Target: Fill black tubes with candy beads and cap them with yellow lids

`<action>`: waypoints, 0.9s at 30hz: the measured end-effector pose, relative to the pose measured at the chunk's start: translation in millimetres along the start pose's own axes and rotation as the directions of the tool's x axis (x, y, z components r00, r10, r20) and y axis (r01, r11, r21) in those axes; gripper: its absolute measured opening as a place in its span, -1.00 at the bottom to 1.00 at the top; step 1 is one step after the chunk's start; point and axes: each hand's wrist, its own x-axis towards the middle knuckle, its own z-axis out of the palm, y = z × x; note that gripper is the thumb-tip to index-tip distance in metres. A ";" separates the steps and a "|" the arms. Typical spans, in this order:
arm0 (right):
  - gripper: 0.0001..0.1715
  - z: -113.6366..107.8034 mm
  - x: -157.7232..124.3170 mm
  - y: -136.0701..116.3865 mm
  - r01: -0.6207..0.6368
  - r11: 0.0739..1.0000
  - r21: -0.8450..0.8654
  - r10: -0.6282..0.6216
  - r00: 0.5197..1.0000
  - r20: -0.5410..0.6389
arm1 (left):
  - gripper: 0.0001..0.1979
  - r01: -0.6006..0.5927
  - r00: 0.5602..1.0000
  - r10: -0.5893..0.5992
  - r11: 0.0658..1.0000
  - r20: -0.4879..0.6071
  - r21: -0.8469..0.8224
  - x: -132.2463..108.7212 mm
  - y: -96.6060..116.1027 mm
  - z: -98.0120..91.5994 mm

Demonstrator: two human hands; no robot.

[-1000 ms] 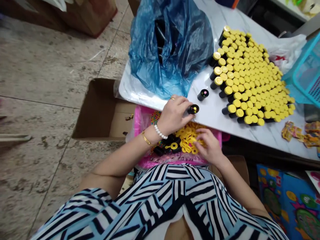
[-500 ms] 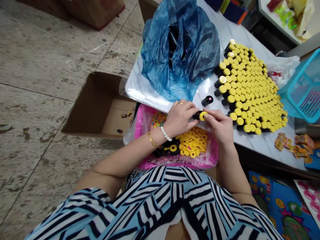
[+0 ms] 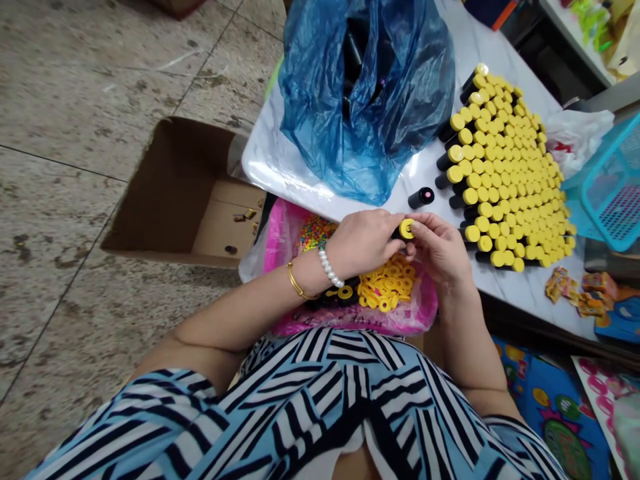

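My left hand (image 3: 367, 241) grips a black tube whose end carries a yellow ring cap (image 3: 407, 229). Fingers of my right hand (image 3: 440, 247) press on the yellow cap from the other side. Most of the tube is hidden by my fingers. Below both hands, a pink basket (image 3: 429, 312) lined with clear plastic holds yellow rings (image 3: 387, 283), small colourful beads (image 3: 316, 233) and some black pieces. One black tube with a pink dot (image 3: 421, 197) lies on the table just beyond my hands. To the right, many yellow-capped black tubes (image 3: 510, 180) stand packed together.
A blue plastic bag (image 3: 370, 133) with black items sits on the white table (image 3: 270, 157). An open cardboard box (image 3: 165, 193) is on the floor at left. A turquoise basket (image 3: 607, 193), a white bag (image 3: 580, 137) and small orange packets (image 3: 595, 293) lie at right.
The yellow cap now sits flatter against the tube end, with my right fingers closed further around it. The camera view has shifted slightly.
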 end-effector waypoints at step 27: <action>-0.59 -10.0 11.1 16.0 0.136 0.990 0.032 -0.137 0.990 0.029 | -0.76 0.505 0.859 -0.151 0.087 0.490 -0.859 12.5 -0.8 -5.3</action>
